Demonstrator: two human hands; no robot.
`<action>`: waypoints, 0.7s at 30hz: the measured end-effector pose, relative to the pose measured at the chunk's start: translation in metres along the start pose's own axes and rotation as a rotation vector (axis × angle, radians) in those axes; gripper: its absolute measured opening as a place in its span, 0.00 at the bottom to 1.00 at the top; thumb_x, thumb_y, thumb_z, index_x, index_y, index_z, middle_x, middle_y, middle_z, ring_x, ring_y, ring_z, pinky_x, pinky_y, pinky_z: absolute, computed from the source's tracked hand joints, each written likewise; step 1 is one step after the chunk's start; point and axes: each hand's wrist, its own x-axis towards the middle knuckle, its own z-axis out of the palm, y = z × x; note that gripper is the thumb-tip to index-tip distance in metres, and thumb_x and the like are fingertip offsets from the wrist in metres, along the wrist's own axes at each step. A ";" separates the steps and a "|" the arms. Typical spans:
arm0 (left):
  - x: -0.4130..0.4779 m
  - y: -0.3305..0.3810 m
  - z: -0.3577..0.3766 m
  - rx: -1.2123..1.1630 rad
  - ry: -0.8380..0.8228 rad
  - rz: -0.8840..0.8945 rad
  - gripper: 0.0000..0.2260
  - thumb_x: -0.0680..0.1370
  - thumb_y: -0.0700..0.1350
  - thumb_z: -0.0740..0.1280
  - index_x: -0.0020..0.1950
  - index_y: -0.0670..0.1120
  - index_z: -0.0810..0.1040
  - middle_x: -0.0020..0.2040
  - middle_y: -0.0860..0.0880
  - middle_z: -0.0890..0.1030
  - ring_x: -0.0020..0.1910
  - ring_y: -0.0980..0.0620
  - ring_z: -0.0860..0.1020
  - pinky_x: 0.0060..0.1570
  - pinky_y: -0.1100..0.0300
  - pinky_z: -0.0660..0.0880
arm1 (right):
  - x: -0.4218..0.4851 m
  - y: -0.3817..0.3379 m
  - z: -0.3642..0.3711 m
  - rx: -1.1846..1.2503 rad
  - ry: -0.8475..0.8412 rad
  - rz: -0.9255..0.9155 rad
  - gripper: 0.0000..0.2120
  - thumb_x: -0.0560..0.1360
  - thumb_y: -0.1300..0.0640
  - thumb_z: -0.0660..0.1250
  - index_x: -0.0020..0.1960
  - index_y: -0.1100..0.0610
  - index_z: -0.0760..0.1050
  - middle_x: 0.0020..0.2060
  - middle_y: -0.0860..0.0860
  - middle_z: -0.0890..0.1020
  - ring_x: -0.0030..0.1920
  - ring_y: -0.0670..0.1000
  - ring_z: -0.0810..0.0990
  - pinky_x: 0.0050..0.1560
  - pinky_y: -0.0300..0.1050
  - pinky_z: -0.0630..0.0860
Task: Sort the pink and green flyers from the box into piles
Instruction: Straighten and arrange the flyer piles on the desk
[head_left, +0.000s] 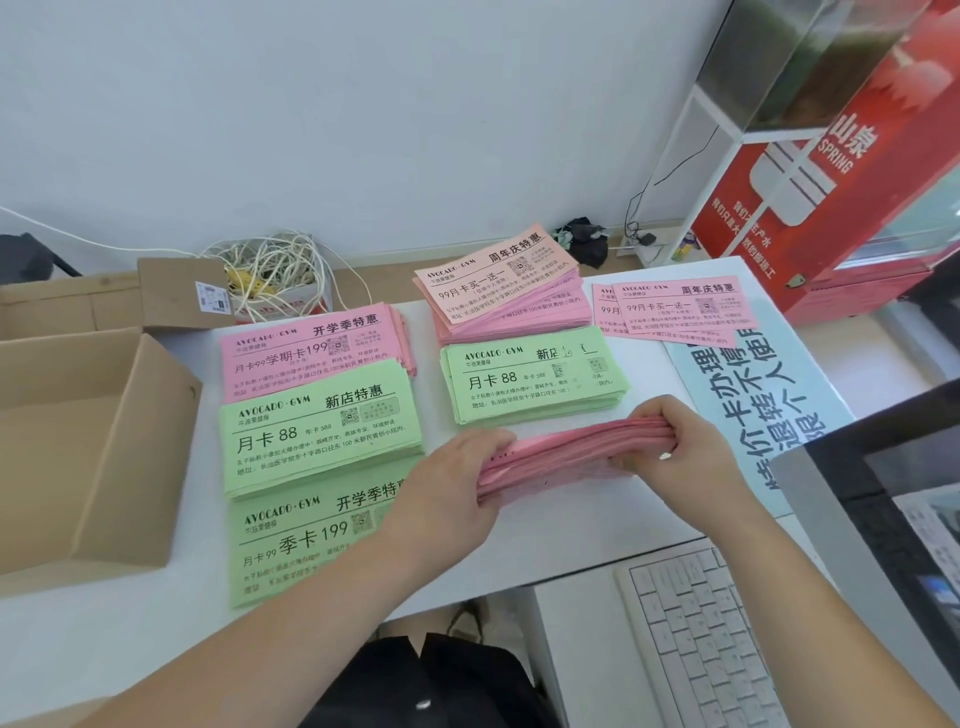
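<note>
Both your hands grip one pink bundle (561, 460), stood on its long edge on the surface (571, 540). Your left hand (457, 483) curls round its left end. Your right hand (670, 447) pinches its right end, with the fingers over the top edge.

Count three green lots:
- A green pile (291, 540) lies partly under your left forearm.
- A second green pile (322, 441) sits just left of your left hand and overlaps the first.
- A third green pile (530, 382) lies just beyond the bundle, between your two hands.

Count three pink lots lying flat:
- A pink pile (311, 345) lies beyond the second green pile, which covers its near edge.
- A second pink pile (498, 291) lies beyond the third green pile; it is thick and unevenly stacked.
- A few loose pink flyers (680, 309) lie well beyond your right hand, with two printed faces showing.

One open cardboard box (140, 457) stands well to the left of your left hand. A blue printed sheet (769, 384) lies just right of your right hand. A white keyboard (696, 644) lies near your right forearm.
</note>
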 end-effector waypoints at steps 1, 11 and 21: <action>0.001 -0.001 0.005 -0.003 0.002 -0.005 0.24 0.76 0.44 0.73 0.71 0.54 0.73 0.64 0.59 0.74 0.63 0.55 0.75 0.64 0.60 0.72 | -0.001 0.004 0.002 0.023 0.010 0.008 0.16 0.68 0.66 0.80 0.47 0.50 0.78 0.38 0.44 0.83 0.39 0.43 0.79 0.42 0.33 0.73; -0.005 -0.017 0.000 -0.332 0.068 -0.180 0.12 0.74 0.46 0.76 0.51 0.58 0.76 0.45 0.58 0.83 0.49 0.54 0.81 0.52 0.50 0.79 | -0.010 0.013 0.012 0.301 -0.007 0.159 0.33 0.63 0.47 0.83 0.65 0.45 0.76 0.56 0.41 0.82 0.55 0.41 0.81 0.53 0.35 0.74; -0.011 0.000 0.023 -0.658 0.063 -0.187 0.13 0.81 0.39 0.68 0.60 0.56 0.75 0.52 0.59 0.82 0.53 0.56 0.80 0.54 0.61 0.76 | 0.002 0.008 0.042 0.634 0.298 0.285 0.18 0.71 0.52 0.81 0.59 0.52 0.81 0.50 0.46 0.84 0.49 0.44 0.81 0.49 0.36 0.74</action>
